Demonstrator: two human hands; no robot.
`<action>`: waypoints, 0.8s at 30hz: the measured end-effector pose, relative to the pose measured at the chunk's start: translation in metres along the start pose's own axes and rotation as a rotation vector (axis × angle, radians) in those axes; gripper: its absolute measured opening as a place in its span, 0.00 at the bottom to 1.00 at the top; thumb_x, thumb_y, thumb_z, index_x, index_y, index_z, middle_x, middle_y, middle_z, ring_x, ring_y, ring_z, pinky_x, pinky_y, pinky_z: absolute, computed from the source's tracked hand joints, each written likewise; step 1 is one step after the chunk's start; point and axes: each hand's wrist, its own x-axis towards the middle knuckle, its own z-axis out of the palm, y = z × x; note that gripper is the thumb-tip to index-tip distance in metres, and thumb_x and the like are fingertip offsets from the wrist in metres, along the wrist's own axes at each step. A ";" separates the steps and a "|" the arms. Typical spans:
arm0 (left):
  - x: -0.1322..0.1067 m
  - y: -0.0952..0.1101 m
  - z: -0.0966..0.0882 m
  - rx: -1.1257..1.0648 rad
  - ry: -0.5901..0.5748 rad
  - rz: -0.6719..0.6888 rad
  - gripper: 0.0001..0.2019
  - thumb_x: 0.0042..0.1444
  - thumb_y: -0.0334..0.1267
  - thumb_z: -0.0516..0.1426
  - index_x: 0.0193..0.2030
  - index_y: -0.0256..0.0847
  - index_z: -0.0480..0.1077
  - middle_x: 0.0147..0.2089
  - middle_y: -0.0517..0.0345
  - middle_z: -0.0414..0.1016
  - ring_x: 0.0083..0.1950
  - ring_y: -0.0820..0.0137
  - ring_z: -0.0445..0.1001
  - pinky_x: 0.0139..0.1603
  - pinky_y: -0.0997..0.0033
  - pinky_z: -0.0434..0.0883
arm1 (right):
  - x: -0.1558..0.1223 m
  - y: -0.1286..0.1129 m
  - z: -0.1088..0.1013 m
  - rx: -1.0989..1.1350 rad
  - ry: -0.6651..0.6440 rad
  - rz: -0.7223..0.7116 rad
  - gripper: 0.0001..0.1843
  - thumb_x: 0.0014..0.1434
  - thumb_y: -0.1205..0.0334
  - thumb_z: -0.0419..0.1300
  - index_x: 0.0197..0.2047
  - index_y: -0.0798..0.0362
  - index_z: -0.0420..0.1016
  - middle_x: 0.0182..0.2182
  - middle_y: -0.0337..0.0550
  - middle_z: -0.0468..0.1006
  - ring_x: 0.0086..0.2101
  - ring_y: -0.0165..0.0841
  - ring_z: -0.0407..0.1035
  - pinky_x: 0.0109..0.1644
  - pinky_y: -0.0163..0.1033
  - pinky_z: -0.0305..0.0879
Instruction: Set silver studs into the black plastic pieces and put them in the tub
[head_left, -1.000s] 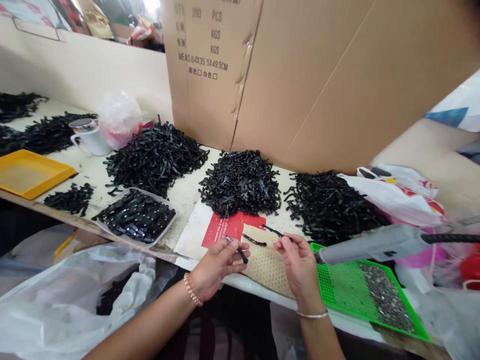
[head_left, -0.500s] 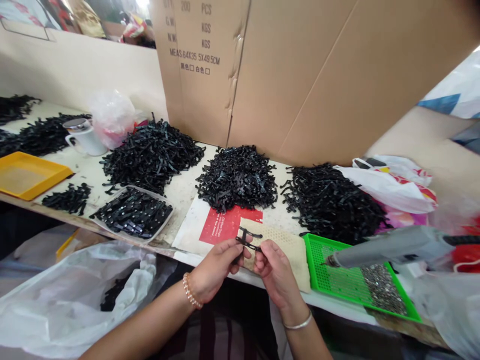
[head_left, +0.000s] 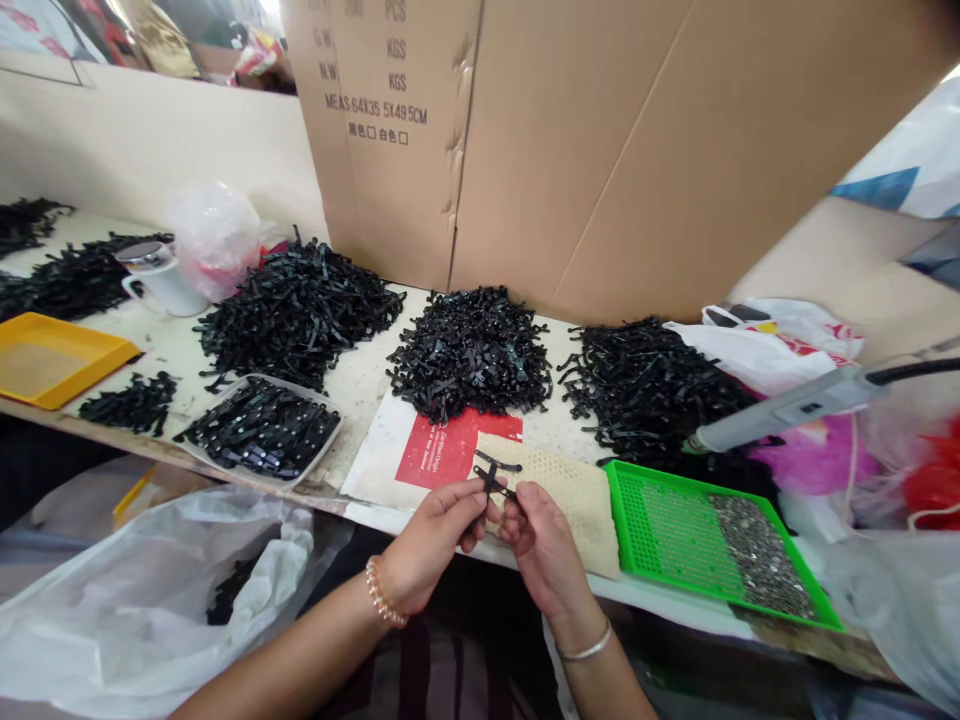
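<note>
My left hand [head_left: 435, 535] and my right hand [head_left: 541, 545] meet at the table's front edge, both pinching small black clip parts [head_left: 491, 479] crossed over each other between the fingertips. Another black strip [head_left: 501, 464] lies just beyond them on a beige perforated mat [head_left: 581, 500]. Behind the mat lie three large heaps of black parts: a left heap [head_left: 300, 310], a middle heap [head_left: 469, 350] and a right heap [head_left: 649, 385].
A green mesh tray [head_left: 667, 520] with small metal bits sits right of the mat, under a grey glue gun [head_left: 787, 405]. A clear tray of black pieces [head_left: 259, 432], a yellow tray [head_left: 52, 355], a white mug [head_left: 161, 280], plastic bags and a cardboard box [head_left: 585, 140] surround the spot.
My hands came together from apart, bringing two black parts crosswise near the mat's front. The glue gun rose and swung right, off the green tray.
</note>
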 end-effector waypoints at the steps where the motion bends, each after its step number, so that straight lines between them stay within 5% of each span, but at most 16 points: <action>1: 0.000 0.000 0.000 0.018 0.005 0.015 0.17 0.47 0.51 0.63 0.28 0.36 0.72 0.29 0.56 0.70 0.27 0.75 0.60 0.27 0.74 0.56 | 0.000 0.001 0.000 -0.010 -0.004 -0.011 0.22 0.44 0.47 0.73 0.26 0.55 0.70 0.19 0.34 0.69 0.20 0.24 0.62 0.24 0.28 0.64; 24: 0.003 -0.008 -0.001 0.014 0.055 0.021 0.12 0.45 0.44 0.62 0.28 0.36 0.72 0.28 0.58 0.69 0.26 0.76 0.58 0.28 0.74 0.55 | -0.001 0.016 -0.004 0.050 -0.014 -0.025 0.19 0.47 0.51 0.72 0.27 0.54 0.70 0.19 0.33 0.67 0.20 0.23 0.60 0.24 0.27 0.62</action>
